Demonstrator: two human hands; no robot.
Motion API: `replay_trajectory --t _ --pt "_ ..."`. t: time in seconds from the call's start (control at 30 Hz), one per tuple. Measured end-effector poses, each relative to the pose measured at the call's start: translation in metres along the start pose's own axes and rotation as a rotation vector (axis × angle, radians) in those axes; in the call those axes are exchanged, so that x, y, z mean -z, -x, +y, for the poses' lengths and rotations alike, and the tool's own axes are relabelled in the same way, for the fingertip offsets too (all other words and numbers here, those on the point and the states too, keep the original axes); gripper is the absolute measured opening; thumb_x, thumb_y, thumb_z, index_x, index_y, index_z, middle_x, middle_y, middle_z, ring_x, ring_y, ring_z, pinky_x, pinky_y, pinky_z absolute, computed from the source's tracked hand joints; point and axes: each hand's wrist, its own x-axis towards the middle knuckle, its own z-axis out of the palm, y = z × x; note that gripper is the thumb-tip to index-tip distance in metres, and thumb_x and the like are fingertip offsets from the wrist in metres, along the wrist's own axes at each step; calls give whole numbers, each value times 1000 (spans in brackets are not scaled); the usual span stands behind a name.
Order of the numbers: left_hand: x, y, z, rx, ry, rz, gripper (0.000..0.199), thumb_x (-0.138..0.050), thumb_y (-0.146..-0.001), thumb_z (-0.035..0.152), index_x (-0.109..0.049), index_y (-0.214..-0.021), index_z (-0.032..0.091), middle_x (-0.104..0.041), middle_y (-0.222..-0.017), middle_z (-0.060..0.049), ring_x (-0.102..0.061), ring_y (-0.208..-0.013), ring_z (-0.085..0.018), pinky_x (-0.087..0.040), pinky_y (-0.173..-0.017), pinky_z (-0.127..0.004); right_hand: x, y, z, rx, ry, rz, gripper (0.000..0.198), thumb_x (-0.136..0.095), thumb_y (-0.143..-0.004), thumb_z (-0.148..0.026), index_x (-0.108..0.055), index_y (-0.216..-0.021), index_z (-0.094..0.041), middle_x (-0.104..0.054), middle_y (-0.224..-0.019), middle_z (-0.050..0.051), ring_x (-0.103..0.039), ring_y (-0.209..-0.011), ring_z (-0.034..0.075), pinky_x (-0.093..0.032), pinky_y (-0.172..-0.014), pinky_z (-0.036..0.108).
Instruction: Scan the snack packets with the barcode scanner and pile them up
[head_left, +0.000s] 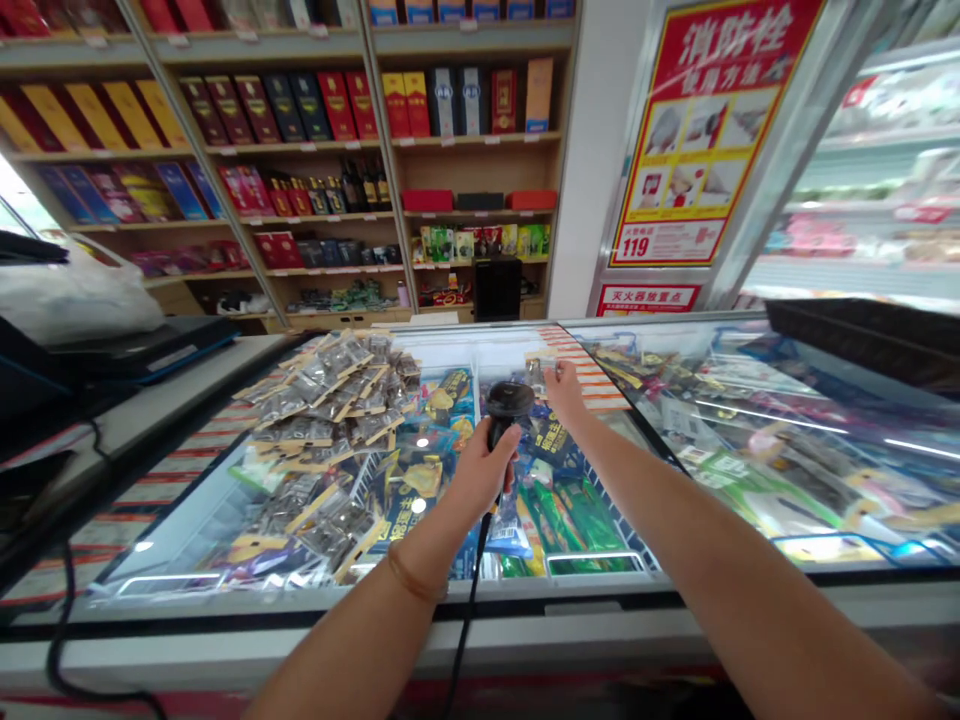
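My left hand (484,465) is wrapped round the handle of a black barcode scanner (510,400), whose cable runs down towards me. My right hand (564,390) pinches the edge of a small clear packet (538,372) with a tan header, just beyond the scanner head on the freezer's glass top. Left of the scanner, a heap of similar clear packets (330,390) with dark contents is piled on the glass. A few more packets (330,520) lie nearer to me. What is inside the packets is too small to make out.
Under the glass lid (180,540) of the chest freezer are bagged goods and wire baskets. A second freezer (750,450) stands at the right, with a dark tray (862,340) on top. Counter equipment (157,350) and a white plastic bag (82,290) are at the left.
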Motion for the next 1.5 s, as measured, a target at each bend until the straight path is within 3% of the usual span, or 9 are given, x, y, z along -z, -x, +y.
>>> replay_trajectory --t 0.13,0.3,0.47,0.67,0.87,1.0,1.13,1.37,1.5 --pt "13 7 34 -62 63 92 55 -74 -71 68 -52 -89 22 -57 -63 6 -47 -37 -8 -37 -35 -22 -21 17 -22 -100 -6 -58 42 -75 -77 -42 -48 -105 -25 -62 -68 -7 -56 -44 12 -43 -43 24" --pt "59 23 70 -130 111 264 52 -75 -71 65 -53 -87 21 -60 -64 5 -49 -38 -8 -37 -35 -21 -73 61 -59 -69 -184 -550 54 -85 -67 -39 -58 -111 -22 -70 -81 -3 -63 -56 10 -49 -53 22" --pt "122 44 90 -114 105 517 48 -76 -70 59 -54 -87 21 -59 -62 5 -49 -38 -9 -38 -33 -21 -133 105 -75 -121 -82 -929 47 -89 -68 -35 -69 -108 -22 -67 -71 -3 -62 -55 12 -49 -51 23" --pt "179 67 99 -125 107 704 34 -72 -77 47 -53 -86 20 -56 -58 6 -51 -39 -9 -40 -36 -18 -185 132 -64 -119 16 -1020 35 -89 -70 -32 -77 -102 -23 -69 -71 -2 -66 -59 13 -56 -58 26" --pt "192 72 94 -131 120 755 29 -71 -80 43 -53 -85 20 -56 -57 6 -50 -40 -8 -41 -38 -17 -181 135 -58 -101 55 -858 28 -87 -70 -27 -75 -95 -22 -75 -103 4 -69 -61 14 -53 -51 24" --pt "166 60 81 -120 141 676 36 -73 -77 49 -53 -85 20 -57 -59 6 -50 -40 -8 -40 -37 -18 -136 121 -60 -17 105 -773 20 -83 -73 -28 -75 -90 -22 -76 -98 3 -68 -61 13 -51 -52 23" --pt "109 39 63 -72 159 518 44 -75 -72 56 -55 -88 20 -57 -60 5 -49 -40 -9 -40 -36 -20 -53 101 -60 131 297 -580 16 -77 -75 -25 -77 -91 -22 -75 -82 0 -67 -67 15 -53 -65 26" --pt "4 3 41 -9 188 258 44 -74 -73 57 -54 -88 21 -57 -60 6 -49 -39 -9 -38 -35 -21 169 78 -42 182 703 -79 18 -72 -78 -31 -77 -92 -22 -76 -107 10 -72 -89 26 -55 -91 44" --pt "-27 -10 30 14 158 133 45 -74 -73 59 -54 -89 21 -58 -62 5 -50 -39 -10 -38 -35 -22 311 91 -28 164 1186 206 47 -73 -77 -44 -72 -118 -20 -66 -132 18 -57 -130 38 -43 -110 55"
